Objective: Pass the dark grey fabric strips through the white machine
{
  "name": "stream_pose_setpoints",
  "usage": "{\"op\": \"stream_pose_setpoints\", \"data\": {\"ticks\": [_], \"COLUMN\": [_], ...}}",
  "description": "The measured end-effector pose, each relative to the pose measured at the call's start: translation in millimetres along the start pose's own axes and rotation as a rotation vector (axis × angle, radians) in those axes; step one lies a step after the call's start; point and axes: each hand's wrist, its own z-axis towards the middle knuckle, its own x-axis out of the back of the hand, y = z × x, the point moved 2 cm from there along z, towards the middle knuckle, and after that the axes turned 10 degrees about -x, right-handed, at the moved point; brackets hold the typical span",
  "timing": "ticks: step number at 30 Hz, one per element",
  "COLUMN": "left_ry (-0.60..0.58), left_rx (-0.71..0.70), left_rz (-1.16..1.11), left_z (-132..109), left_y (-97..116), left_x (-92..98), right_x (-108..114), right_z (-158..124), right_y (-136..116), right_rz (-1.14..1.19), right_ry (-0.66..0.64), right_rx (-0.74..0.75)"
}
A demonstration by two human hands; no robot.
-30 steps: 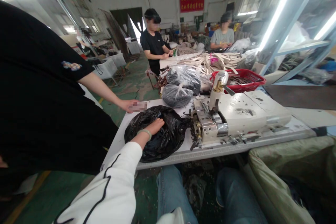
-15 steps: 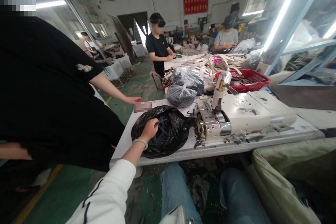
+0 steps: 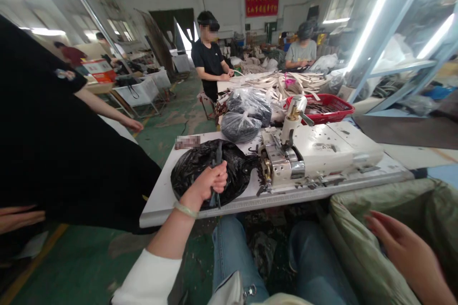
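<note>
Black plastic bag (image 3: 200, 167) sits crumpled on the near end of the white worktable (image 3: 159, 212), and here's the action: the left hand (image 3: 209, 183) is closed tight around a bundle of dark strips (image 3: 216, 153), which poke out above and below the fist, right over the bag's middle. Over on the right, the right hand (image 3: 406, 248) is open, fingers spread, close above an olive fabric sack (image 3: 372, 248). Just right of the bag stands a white industrial machine head (image 3: 315, 150). Beyond it, two tied clear bags of dark strips (image 3: 240, 127) sit on the table, with a red plastic basket (image 3: 320, 107) to their right and a heap of pale straps (image 3: 279, 83) farther on. To the left, a co-worker in black (image 3: 64, 124) stands beside the table, one hand (image 3: 132, 125) hanging clear of it.
</note>
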Motion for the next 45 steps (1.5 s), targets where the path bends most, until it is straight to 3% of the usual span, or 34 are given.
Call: {"op": "stream_pose_setpoints", "data": {"ticks": [1, 3, 4, 6, 8, 11, 15, 20, 27, 34, 41, 45], "left_ry": [-0.102, -0.449, -0.559, -0.69, -0.712, -0.622, -0.481, -0.263, -0.371, 0.067, -0.008, 0.024], "left_rx": [0.056, 0.274, 0.345, 0.45, 0.509, 0.499, 0.477, 0.426, 0.497, 0.218, 0.211, 0.269], "left_rz": [-0.061, -0.414, -0.54, -0.695, -0.795, -0.84, -0.769, -0.745, -0.788, -0.496, -0.484, -0.502], "left_z": [-16, -50, -64, -86, -99, -109, -121, -122, -111, -106, -108, -106], "left_y": [1, 1, 1, -1, -4, -9, -17, -20, -16, -21, -18, -20], "left_x": [-19.9, -65.5, -85.7, -118.0, -136.6, -139.4, -121.3, -116.5, -147.6, -161.7, -159.4, -150.7], "right_x": [-23, -75, -98, -137, -160, -167, -150, -137, -138, -139, -148, -155], "right_z": [-6, -31, -45, -73, -92, -97, -83, -77, -86, -82, -78, -49], "right_y": [-17, -56, -75, -104, -119, -121, -115, -115, -111, -99, -97, -102], "right_rz": [0.123, 0.354, 0.447, 0.612, 0.684, 0.824, 1.066, 1.107, 1.03, 1.04, 1.075, 1.083], "right_ry": [-0.168, -0.593, -0.769, -1.04, -1.171, -1.187, -1.146, -1.176, -1.224, -1.204, -1.282, -1.169], "right_rx": [-0.016, -0.011, -0.016, -0.029, -0.052, -0.15, -0.267, -0.304, -0.201, -0.175, -0.246, -0.288]}}
